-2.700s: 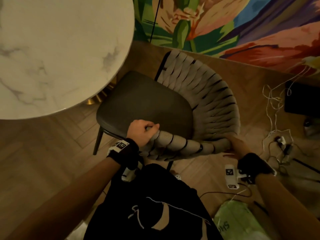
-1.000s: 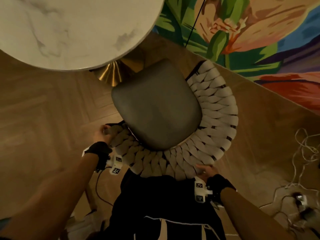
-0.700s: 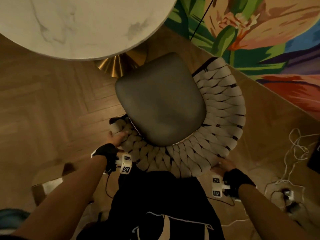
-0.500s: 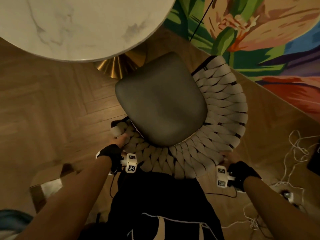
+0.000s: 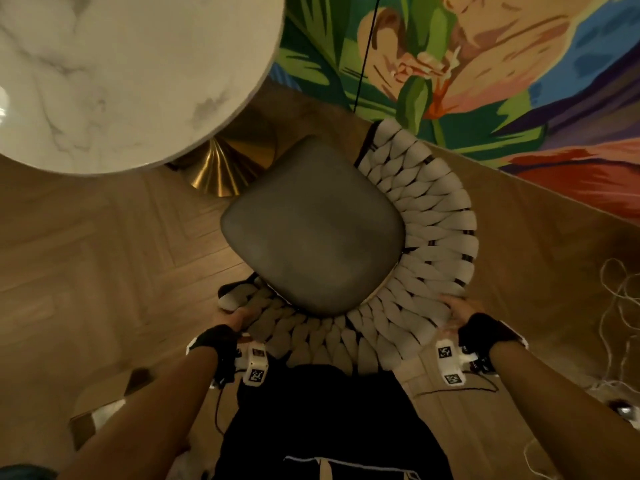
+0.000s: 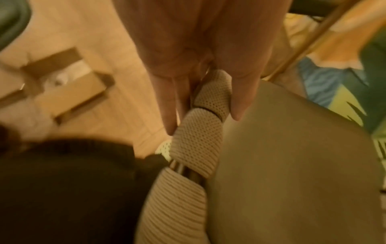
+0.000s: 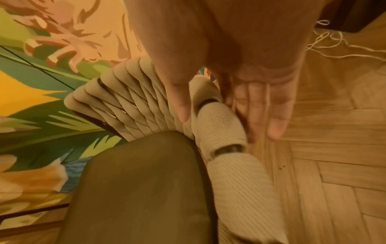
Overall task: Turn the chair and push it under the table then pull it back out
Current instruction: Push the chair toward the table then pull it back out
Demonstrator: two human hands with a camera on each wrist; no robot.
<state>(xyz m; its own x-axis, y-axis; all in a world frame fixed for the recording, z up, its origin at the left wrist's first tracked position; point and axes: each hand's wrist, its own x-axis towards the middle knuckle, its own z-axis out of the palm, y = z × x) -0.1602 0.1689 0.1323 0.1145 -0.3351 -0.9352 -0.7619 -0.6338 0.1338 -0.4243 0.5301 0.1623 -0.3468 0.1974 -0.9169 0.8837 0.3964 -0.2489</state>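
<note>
Chair [image 5: 313,237] now turned, seat facing bench [image 5: 121,74], front edge just short of its rim. Left hand [image 5: 230,318], right hand [image 5: 457,308] both grasping woven backrest. Push under comes next.

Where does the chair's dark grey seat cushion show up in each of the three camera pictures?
Head view: the seat cushion fills the centre, below the marble table.
Left wrist view: the cushion takes the lower right.
Right wrist view: it sits bottom centre-left.
Shared landmark: the woven cream backrest, curving round the cushion in every view and held by both hands.
</note>
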